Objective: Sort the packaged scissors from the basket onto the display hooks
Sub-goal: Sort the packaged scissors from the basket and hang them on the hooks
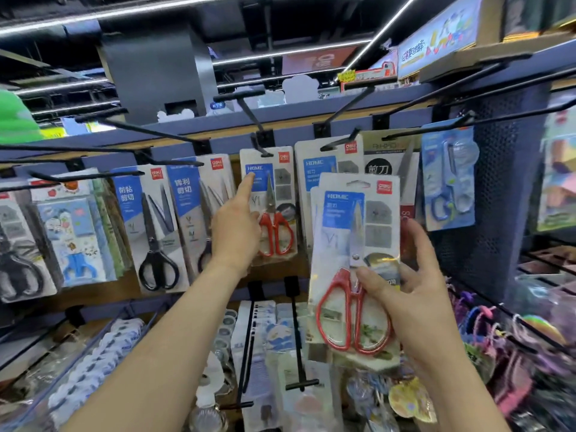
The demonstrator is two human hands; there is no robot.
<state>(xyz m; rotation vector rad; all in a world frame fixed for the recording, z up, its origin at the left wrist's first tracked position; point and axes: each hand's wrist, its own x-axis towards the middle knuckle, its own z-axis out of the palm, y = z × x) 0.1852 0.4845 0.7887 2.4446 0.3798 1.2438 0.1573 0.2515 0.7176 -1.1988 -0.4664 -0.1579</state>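
Note:
My right hand grips a pack of red-handled scissors by its lower right side, with at least one more pack behind it, held upright in front of the display. My left hand reaches up with its index finger straight, touching the blue label of a matching red-handled scissors pack that hangs on a black hook. A second pack of the same kind hangs on the hook to its right. The basket is out of view.
Black-handled scissors packs hang to the left, blue scissors to the right. Long black hooks jut toward me at head height. A perforated dark panel stands at right. Lower hooks carry small goods below.

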